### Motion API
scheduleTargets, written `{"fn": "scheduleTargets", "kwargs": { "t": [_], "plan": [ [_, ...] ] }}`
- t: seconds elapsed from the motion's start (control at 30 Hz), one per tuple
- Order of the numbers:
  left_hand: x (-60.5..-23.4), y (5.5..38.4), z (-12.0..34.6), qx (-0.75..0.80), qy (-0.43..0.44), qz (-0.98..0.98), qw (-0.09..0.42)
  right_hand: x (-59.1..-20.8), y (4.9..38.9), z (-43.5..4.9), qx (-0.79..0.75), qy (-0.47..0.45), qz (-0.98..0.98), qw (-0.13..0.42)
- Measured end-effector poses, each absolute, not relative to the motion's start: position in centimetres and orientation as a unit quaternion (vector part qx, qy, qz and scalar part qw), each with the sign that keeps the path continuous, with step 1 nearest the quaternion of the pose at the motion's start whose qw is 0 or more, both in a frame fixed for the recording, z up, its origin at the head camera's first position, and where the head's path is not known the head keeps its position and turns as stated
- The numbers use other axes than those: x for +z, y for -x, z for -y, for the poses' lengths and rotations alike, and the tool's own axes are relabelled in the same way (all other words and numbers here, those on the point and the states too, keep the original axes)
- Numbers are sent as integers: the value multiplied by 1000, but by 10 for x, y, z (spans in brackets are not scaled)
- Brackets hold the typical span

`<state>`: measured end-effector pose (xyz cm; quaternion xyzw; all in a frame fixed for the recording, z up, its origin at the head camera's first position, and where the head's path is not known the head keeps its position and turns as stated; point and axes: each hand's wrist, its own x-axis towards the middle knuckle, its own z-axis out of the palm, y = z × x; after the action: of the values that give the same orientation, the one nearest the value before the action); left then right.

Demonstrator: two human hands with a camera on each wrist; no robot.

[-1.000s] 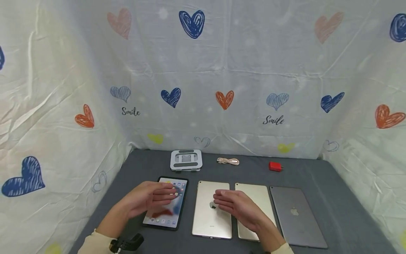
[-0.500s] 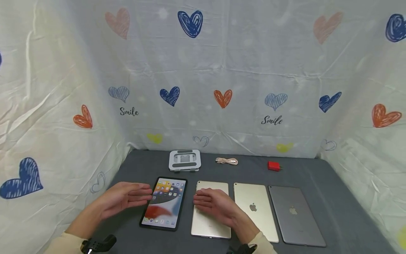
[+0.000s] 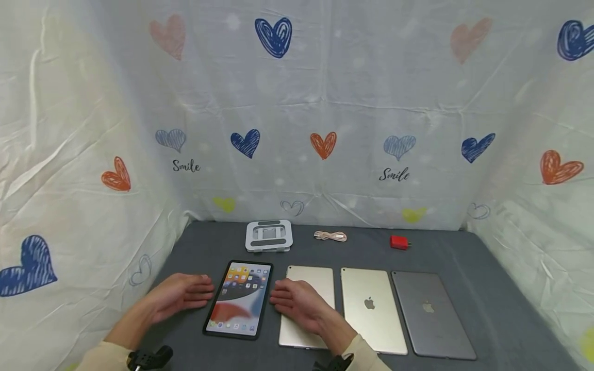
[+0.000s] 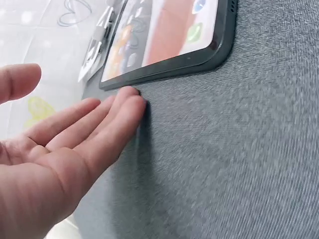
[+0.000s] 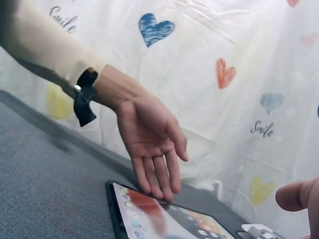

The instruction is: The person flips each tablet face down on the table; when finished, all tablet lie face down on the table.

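Observation:
A black-cased tablet (image 3: 238, 300) lies face up on the grey cloth, its home screen lit. To its left is my left hand (image 3: 181, 296), fingers straight and together, holding nothing. The left wrist view shows that hand's fingertips (image 4: 130, 97) close to the tablet's edge; whether they touch it I cannot tell. On the tablet's other side my right hand (image 3: 301, 305) hovers with extended fingers, covering part of a gold tablet (image 3: 320, 281) that lies face down. In the right wrist view only a thumb (image 5: 294, 195) and a bit of that hand show.
A second gold tablet (image 3: 375, 319) and a grey tablet (image 3: 433, 322) lie face down to the right. Behind stand a folded white-grey stand (image 3: 269, 244), a coiled cable (image 3: 330, 236) and a red charger plug (image 3: 399, 242). White heart-printed curtains (image 3: 352, 103) enclose the table.
Both hands have moved left. The left hand has gone from over the lit tablet to its left side; the right hand has come from between the gold tablets to the lit tablet's right side.

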<state>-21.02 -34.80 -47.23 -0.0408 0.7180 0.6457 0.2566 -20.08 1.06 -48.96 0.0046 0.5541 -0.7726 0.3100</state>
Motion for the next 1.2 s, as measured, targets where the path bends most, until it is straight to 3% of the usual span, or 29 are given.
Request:
{"fn": "scheduleTargets", "kwargs": {
  "t": [0.6, 1.2],
  "plan": [
    [-480, 214, 324, 620, 110, -752, 196, -480, 203, 9, -780, -41, -544, 307],
    [-477, 205, 292, 626, 95, -743, 217, -466, 198, -17, -794, -10, -509, 331]
  ]
}}
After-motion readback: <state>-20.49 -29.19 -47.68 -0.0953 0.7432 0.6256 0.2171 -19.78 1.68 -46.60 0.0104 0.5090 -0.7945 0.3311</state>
